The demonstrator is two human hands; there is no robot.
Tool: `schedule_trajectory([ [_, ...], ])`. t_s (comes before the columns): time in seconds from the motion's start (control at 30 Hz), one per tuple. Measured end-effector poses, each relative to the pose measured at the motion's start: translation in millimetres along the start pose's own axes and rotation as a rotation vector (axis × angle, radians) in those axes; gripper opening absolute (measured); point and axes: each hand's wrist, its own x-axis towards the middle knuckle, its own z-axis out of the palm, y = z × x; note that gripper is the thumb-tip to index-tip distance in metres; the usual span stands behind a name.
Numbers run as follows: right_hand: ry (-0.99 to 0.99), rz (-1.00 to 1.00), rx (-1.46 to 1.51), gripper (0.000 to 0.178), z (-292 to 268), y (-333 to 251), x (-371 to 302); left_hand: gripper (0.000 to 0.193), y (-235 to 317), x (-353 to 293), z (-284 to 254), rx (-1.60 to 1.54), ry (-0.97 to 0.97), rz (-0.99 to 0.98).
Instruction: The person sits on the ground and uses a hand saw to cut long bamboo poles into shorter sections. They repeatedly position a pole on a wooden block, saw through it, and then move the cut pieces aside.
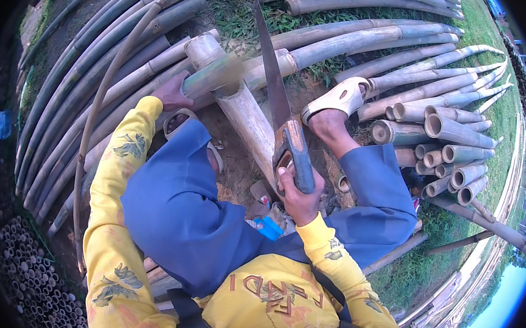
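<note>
My right hand (pixel 302 199) is closed round the dark handle of a hand saw (pixel 275 81), whose long blade points away from me, upright in the picture. To the left, my left hand (pixel 173 92) grips a greenish bamboo pole (pixel 211 75); its right end is blurred. That pole lies across a thicker, pale bamboo post (pixel 244 113) that slants from the upper left down between my legs. The saw blade is just right of the pole's end, apart from it. My feet, in pale clogs (pixel 336 100), are on either side of the post.
Long bamboo poles (pixel 114 40) lie stacked at the left, more (pixel 364 38) at the far right. Cut bamboo pieces (pixel 449 126) are piled beside my right leg. A bundle of cut ends (pixel 37 295) is at the lower left. A bright blue item (pixel 269 227) lies between my legs.
</note>
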Motion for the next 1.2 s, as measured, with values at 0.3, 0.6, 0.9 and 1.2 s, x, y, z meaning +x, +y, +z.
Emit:
schedule_trajectory([
  [0.3, -0.076, 0.231, 0.176, 0.012, 10, 11, -9, 0.071, 3, -15, 11, 0.202, 0.104, -0.038],
  [0.6, -0.085, 0.288, 0.184, 0.015, 22, -18, 0, 0.069, 5, -14, 8, 0.238, 0.112, -0.052],
  [0.9, -0.126, 0.371, 0.262, 0.016, -15, -57, -28, 0.066, 3, -15, 13, 0.251, 0.135, -0.113],
  [1.2, -0.123, 0.394, 0.231, 0.016, -28, -73, 4, 0.072, 9, -13, 19, 0.32, 0.154, -0.111],
])
